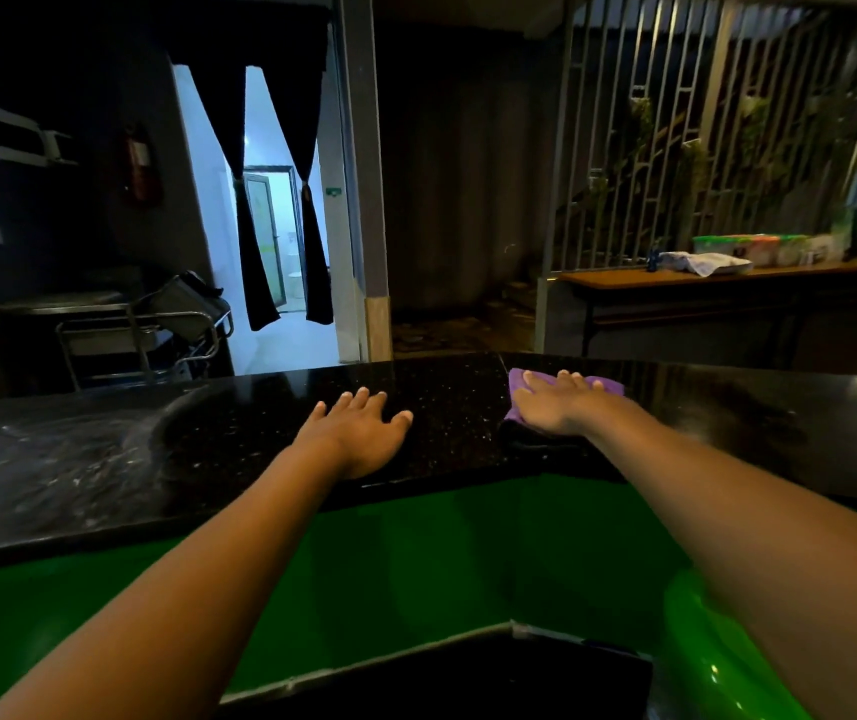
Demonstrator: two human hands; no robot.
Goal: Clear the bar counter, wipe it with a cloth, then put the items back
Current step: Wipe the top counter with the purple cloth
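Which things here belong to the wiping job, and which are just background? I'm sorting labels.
Job: purple cloth under flat right hand; black counter; left hand resting on it.
Background: metal cart, curtains, side table.

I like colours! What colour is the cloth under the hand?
Purple: the cloth under the right hand, head view.

Counter [442, 402]: black speckled polished stone, running left to right, green panel below its near edge. Wet smears on the left part. On it: purple cloth [517, 379] right of centre, lying flat under the right hand [553, 407], fingers straight; left hand [358, 433] resting flat on bare stone just left of the cloth, apart from it.
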